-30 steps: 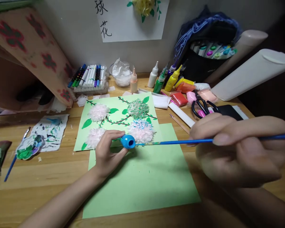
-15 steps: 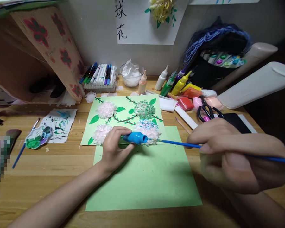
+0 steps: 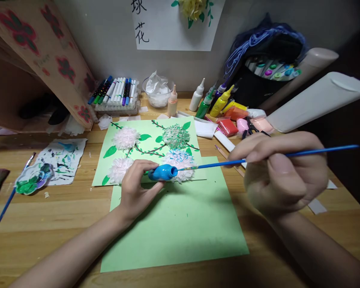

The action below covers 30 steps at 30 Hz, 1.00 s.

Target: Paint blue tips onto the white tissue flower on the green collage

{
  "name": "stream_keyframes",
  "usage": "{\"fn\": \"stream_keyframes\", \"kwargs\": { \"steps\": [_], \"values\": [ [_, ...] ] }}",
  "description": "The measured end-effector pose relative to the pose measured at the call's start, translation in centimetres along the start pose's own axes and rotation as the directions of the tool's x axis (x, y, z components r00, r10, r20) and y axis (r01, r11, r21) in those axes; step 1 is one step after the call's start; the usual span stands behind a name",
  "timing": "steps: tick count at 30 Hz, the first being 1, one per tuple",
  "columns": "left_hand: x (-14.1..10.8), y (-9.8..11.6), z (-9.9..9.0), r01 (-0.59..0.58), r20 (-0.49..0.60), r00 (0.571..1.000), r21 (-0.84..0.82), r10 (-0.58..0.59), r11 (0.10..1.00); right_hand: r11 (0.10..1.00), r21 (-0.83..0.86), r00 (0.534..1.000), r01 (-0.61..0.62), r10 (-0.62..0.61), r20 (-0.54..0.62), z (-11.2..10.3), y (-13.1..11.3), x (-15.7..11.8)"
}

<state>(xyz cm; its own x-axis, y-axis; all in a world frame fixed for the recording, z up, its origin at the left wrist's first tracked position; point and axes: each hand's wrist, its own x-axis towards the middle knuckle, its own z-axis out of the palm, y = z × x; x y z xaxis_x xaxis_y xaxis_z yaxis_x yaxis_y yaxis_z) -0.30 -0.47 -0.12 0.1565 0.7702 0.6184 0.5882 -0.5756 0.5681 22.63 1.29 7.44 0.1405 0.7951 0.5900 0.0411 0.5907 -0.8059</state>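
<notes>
My left hand (image 3: 139, 186) is closed round a small blue paint bottle (image 3: 162, 172), tipped on its side with its uncapped mouth facing right. Between the fingers and thumb of my right hand (image 3: 280, 174) is a thin blue paintbrush (image 3: 217, 164). Its tip is at the bottle's mouth; whether it is inside I cannot tell. Beneath lies a light green picture sheet (image 3: 108, 138) with fluffy paper flowers, painted branches and leaves. One flower is green (image 3: 176, 136), another has blue specks (image 3: 180, 157), and two are pale pink. A second green sheet (image 3: 174, 224) lies nearer me.
At left are a paint palette (image 3: 34, 180), a second brush (image 3: 7, 206) and a paint-smeared tissue (image 3: 67, 164). Markers (image 3: 117, 90), a bowl of white paper (image 3: 158, 94) and paint bottles (image 3: 204, 105) line the wall. Clay packs (image 3: 228, 127) and a white tube (image 3: 318, 102) are at right.
My right hand has shifted left and up, and the brush handle now slopes upward to the right. The bottle stays in my left hand. The whole view has moved a little to the right.
</notes>
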Motion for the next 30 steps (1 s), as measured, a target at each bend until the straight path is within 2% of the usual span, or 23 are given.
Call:
{"fn": "stream_keyframes", "kwargs": {
  "steps": [2,4,9,12,14,17,19,21,25,30],
  "values": [
    [0.1,0.1,0.0,0.004,0.001,1.0,0.001,-0.004,1.0,0.991,0.027,0.992,0.13,-0.13,0.004,0.2,0.4,0.2],
    [0.1,0.1,0.0,0.003,0.006,1.0,0.001,-0.003,1.0,0.987,0.038,0.988,0.155,-0.156,0.01,0.2,0.8,0.3],
    [0.1,0.2,0.1,0.006,0.004,1.0,0.02,-0.006,1.0,0.997,0.041,0.997,0.058,-0.056,-0.044,-0.3,0.6,0.4],
    [0.2,0.2,0.1,0.011,-0.001,1.0,0.025,-0.011,1.0,0.988,0.146,0.99,0.04,-0.02,-0.138,-1.1,0.9,0.8],
    [0.2,0.3,0.1,0.014,-0.005,1.0,0.029,-0.014,0.999,0.979,0.205,0.978,-0.02,0.063,-0.201,-2.2,2.0,0.9],
    [0.4,0.4,0.1,0.015,-0.007,1.0,0.043,-0.014,0.999,0.958,0.228,0.924,-0.175,0.24,-0.298,-4.2,4.6,0.0],
    [0.5,0.4,0.1,0.018,-0.002,1.0,0.054,-0.018,0.998,0.941,0.231,0.885,-0.246,0.316,-0.343,-5.3,6.2,-1.1],
    [0.6,0.4,0.0,0.024,0.009,1.0,0.061,-0.025,0.998,0.921,0.214,0.865,-0.325,0.381,-0.327,-6.0,7.3,-2.4],
    [0.7,0.2,0.0,0.024,0.022,0.999,0.06,-0.025,0.998,0.932,0.147,0.899,-0.331,0.359,-0.253,-6.2,7.8,-3.9],
    [0.6,0.0,0.0,0.007,0.046,0.999,0.082,-0.011,0.997,0.946,0.122,0.914,-0.299,0.321,-0.249,-6.3,7.9,-4.0]
  ]
}}
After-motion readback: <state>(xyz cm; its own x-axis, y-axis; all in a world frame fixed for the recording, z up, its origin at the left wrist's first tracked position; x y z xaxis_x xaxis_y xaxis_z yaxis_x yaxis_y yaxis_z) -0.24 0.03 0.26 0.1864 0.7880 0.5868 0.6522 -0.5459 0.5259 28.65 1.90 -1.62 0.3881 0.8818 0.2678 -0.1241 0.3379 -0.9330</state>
